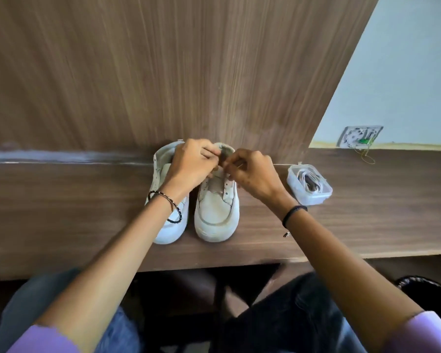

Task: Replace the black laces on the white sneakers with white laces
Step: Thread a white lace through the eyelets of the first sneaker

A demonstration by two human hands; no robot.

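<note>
Reaching over the wooden desk (367,220), both hands meet at the upper end of the right-side sneaker (215,215), which stands with its toe toward the person and just beside the left-side sneaker (172,229). The left hand (191,161) lies across the opening of the left-side sneaker, and its curled fingers pinch the top edge of the right-side sneaker near the tongue. The right hand (250,171) is beside it, almost touching, with the fingers closed narrowly above the highest eyelets. It seems to pinch a thin white lace (285,164), which runs from this hand along the desk toward the plastic container (325,197); the exact grip is hidden by the knuckles. The container stands near the right wrist and holds more coiled laces, both light and dark.
</note>
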